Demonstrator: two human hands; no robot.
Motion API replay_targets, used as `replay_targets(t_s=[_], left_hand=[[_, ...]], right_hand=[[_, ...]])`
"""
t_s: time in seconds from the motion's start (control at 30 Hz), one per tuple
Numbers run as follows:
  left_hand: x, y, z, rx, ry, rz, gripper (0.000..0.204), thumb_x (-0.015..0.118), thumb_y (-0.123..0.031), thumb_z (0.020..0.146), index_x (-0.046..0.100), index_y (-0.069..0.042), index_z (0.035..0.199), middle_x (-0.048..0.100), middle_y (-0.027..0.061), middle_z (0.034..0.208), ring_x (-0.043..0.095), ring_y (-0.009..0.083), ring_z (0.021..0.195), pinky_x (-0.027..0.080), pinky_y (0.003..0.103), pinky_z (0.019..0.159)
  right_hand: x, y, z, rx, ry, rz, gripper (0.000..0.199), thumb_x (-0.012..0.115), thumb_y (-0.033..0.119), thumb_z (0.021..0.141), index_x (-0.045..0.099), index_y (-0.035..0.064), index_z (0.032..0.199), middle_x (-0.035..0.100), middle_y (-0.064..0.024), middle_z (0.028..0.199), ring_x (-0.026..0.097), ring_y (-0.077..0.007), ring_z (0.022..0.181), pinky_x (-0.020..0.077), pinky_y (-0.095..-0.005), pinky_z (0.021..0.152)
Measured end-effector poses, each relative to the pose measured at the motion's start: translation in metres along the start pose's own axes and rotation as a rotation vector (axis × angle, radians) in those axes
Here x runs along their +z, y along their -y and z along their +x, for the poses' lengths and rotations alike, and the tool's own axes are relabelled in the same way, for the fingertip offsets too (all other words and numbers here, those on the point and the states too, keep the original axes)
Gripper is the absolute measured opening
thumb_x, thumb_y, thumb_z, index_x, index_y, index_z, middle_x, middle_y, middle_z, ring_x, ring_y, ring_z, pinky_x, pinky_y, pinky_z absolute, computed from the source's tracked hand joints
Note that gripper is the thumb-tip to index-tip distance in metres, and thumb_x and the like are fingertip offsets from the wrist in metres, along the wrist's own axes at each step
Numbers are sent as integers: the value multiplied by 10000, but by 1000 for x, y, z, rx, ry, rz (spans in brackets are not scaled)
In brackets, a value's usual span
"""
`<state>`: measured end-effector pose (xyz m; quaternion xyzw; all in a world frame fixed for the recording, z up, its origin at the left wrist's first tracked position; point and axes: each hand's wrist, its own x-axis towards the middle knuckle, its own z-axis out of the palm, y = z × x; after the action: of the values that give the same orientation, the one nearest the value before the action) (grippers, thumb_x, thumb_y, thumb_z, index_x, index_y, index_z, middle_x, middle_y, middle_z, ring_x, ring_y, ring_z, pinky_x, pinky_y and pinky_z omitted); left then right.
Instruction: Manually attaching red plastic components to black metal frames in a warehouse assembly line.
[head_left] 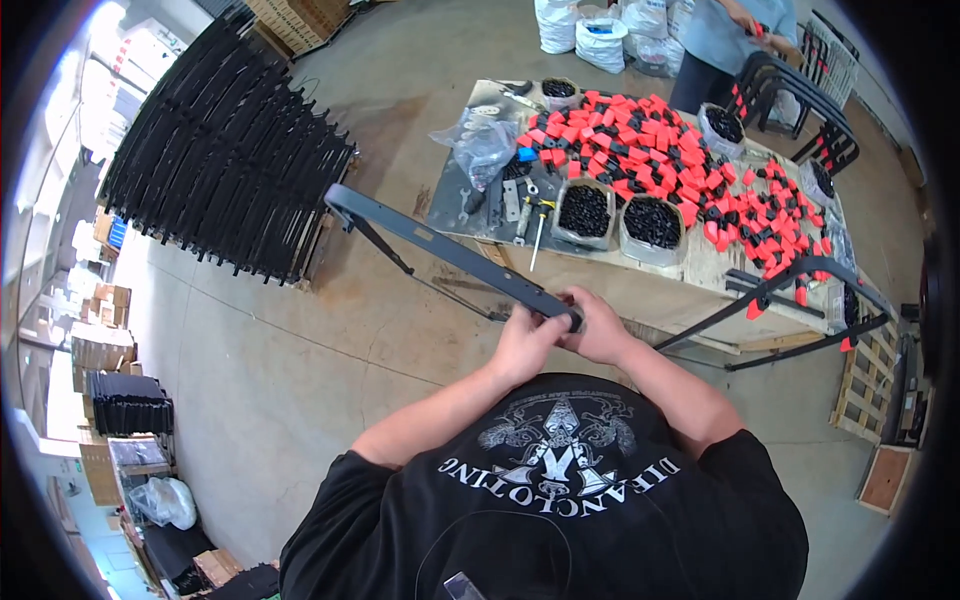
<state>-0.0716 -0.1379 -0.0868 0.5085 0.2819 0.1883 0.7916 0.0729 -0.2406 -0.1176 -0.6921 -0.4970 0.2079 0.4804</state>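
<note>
A long black bent metal frame (455,257) slants from the upper left down to its near end in front of my chest. My left hand (524,345) is closed around that near end, thumb on top. Against the same end from the other side presses my right hand (597,330), its fingers curled over the tip. Whether a small part sits between the fingers there, I cannot tell. Just beyond my hands is the wooden worktable (620,285), with a heap of red-and-black plastic pieces (640,140) and tubs of small black parts (584,212), (652,224).
Another black bent frame (770,290) leans at the table's right corner. Hand tools, including a hammer-like tool (541,225), and a clear plastic bag (483,150) lie at the table's left. A tall stack of black frames (230,150) stands left. Beyond the table, a person (735,45) handles a red piece.
</note>
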Motion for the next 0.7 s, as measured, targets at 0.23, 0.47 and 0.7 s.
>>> replay_targets(t_s=[0.23, 0.47, 0.7], left_hand=[[-44, -136, -51, 1081, -488, 1451, 365, 732, -117, 814, 649, -38, 1160, 642, 153, 1191, 579, 356, 1127, 434, 445, 999], [-119, -106, -30, 565, -217, 576, 245, 498, -200, 992, 608, 7, 917, 596, 87, 853, 556, 182, 807, 449, 327, 782], [-84, -82, 24, 627, -408, 532, 331, 443, -213, 993, 561, -6, 762, 556, 64, 727, 490, 146, 716, 391, 310, 681]], right_hand=[[-71, -42, -97, 169, -105, 95, 249, 793, 96, 753, 557, 36, 804, 534, -96, 741, 522, -212, 681, 445, -341, 637], [-149, -35, -134, 109, -206, -38, 217, 727, 44, 676, 541, 52, 787, 497, -109, 696, 501, -263, 629, 422, -352, 582], [-194, -31, -114, 159, -277, -152, 203, 716, 41, 709, 543, 41, 815, 495, -98, 685, 480, -231, 626, 417, -344, 593]])
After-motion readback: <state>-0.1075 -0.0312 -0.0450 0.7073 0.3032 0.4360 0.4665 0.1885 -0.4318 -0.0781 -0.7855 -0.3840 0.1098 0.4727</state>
